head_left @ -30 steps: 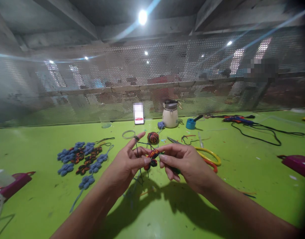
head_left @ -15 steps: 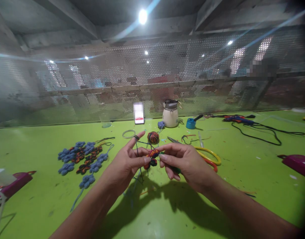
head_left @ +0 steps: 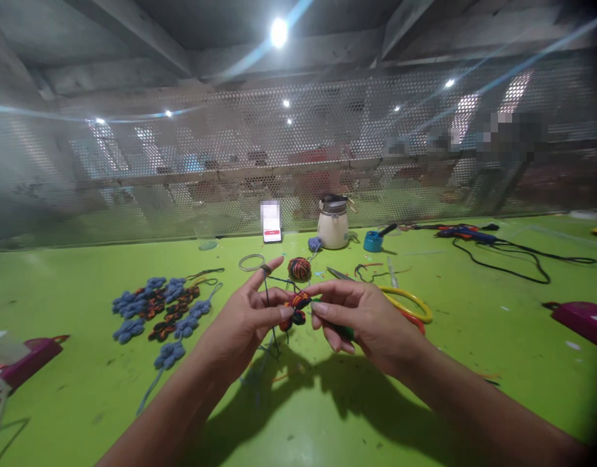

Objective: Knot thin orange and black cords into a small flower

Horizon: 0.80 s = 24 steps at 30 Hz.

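Note:
My left hand [head_left: 244, 318] pinches a small knotted piece of red, orange and black cord [head_left: 296, 309], held above the green table [head_left: 84, 389]. A dark cord loops round its raised forefinger and hangs down. My right hand [head_left: 364, 314] meets it from the right, thumb and forefinger closed on the same cord piece, with a green-handled tool [head_left: 344, 333] tucked in its palm. A ball of the same multicoloured cord [head_left: 299, 268] lies just behind the hands.
Finished blue and dark cord flowers [head_left: 157, 305] lie at the left. Behind stand a phone [head_left: 271, 221], a cream jar [head_left: 333, 222] and a blue cup [head_left: 374, 241]. Yellow and red rings [head_left: 415, 305], scissors [head_left: 340, 274], a black cable [head_left: 512, 259] and magenta cases [head_left: 583, 319] lie around. Mesh screen at the back.
Almost nothing has changed; both hands keep their pinch on the cord piece, which has shifted only slightly.

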Each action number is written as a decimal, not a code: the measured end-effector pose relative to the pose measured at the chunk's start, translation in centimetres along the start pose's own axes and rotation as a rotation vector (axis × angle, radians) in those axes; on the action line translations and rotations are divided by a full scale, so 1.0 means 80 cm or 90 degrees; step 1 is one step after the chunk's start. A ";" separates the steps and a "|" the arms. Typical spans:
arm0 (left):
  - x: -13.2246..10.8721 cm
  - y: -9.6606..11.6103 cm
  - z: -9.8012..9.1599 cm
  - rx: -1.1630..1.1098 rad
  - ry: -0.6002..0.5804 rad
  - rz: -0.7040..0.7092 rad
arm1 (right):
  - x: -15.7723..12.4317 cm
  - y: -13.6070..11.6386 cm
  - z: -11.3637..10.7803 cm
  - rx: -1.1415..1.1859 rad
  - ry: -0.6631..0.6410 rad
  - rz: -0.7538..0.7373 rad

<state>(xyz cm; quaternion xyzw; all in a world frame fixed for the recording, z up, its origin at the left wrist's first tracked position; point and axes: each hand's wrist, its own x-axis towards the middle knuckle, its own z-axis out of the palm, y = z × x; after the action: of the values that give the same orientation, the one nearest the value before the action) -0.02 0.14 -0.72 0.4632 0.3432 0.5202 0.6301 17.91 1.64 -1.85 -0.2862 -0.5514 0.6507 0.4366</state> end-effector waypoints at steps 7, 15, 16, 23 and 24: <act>0.000 0.000 0.002 0.009 0.021 0.010 | 0.001 0.001 0.001 0.006 0.000 -0.007; 0.002 -0.001 0.003 0.026 0.023 0.021 | 0.001 0.003 0.000 0.002 0.002 -0.005; 0.002 -0.001 0.002 0.026 0.024 0.023 | 0.001 0.003 0.000 0.000 0.001 -0.004; 0.009 -0.006 -0.004 0.011 0.020 0.029 | 0.001 0.006 -0.002 -0.033 0.000 0.018; 0.009 -0.007 -0.005 0.010 0.017 0.029 | 0.001 0.006 -0.002 -0.033 0.002 0.018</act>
<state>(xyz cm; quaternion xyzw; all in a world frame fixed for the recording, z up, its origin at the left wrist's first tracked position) -0.01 0.94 -1.36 0.4686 0.3451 0.5377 0.6100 17.89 1.81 -2.36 -0.3063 -0.5635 0.6420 0.4201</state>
